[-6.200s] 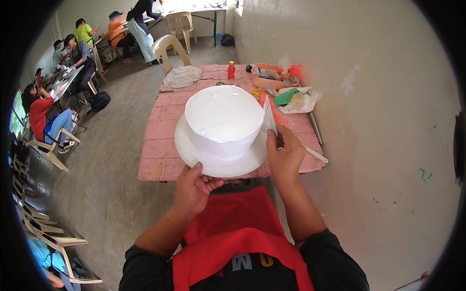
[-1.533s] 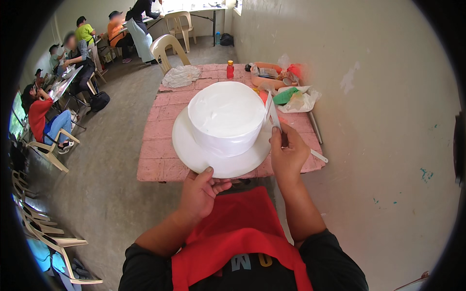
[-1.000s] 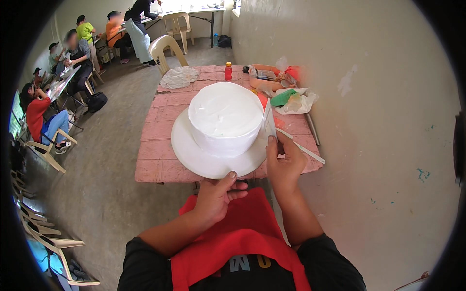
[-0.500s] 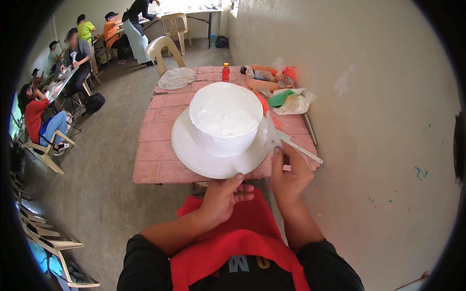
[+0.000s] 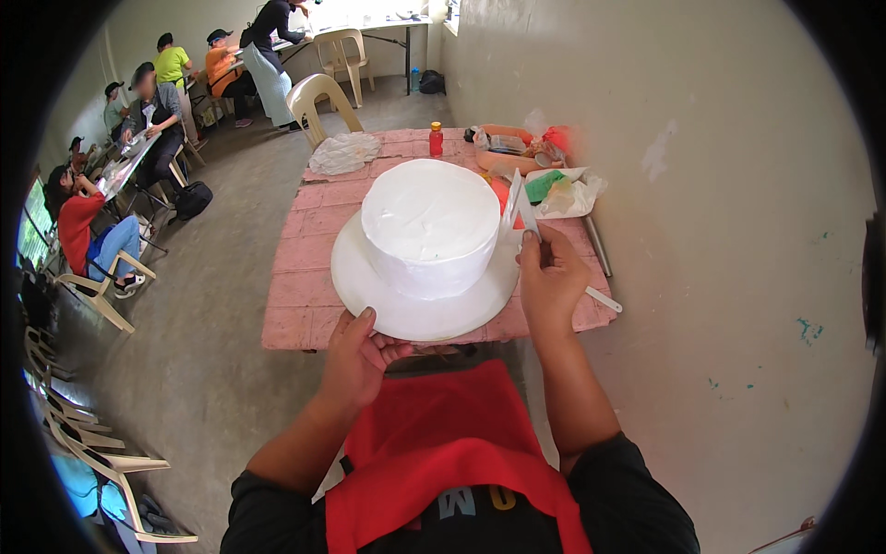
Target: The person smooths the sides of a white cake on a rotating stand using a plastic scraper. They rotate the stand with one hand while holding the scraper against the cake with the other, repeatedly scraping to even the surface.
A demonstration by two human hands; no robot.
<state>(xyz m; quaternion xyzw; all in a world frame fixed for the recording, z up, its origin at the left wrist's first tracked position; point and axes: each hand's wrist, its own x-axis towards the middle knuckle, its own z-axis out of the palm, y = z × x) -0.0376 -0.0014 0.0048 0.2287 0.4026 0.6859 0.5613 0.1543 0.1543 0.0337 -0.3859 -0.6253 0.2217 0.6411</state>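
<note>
A round cake (image 5: 430, 217) covered in smooth white icing stands on a wide white cake turntable (image 5: 355, 282). My left hand (image 5: 361, 351) grips the turntable's near-left rim, thumb on top and the other fingers curled below the edge. My right hand (image 5: 554, 275) pinches a thin, pale cake scraper (image 5: 523, 205) upright beside the cake's right side; whether it touches the icing I cannot tell. Past my right hand, a white spatula handle (image 5: 604, 299) shows at the table's right edge; the rest of it is hidden.
The pink table (image 5: 295, 277) also bears a crumpled white plastic bag (image 5: 344, 152), a small red bottle (image 5: 436, 139), an orange tray (image 5: 506, 161) of supplies and a green item (image 5: 544, 187) on white wrapping. A wall (image 5: 701, 231) rises close on the right. People sit at tables far left.
My left hand has slid leftward along the turntable rim. My right hand has risen a little, and the scraper now stands more upright. The whole view has shifted slightly.
</note>
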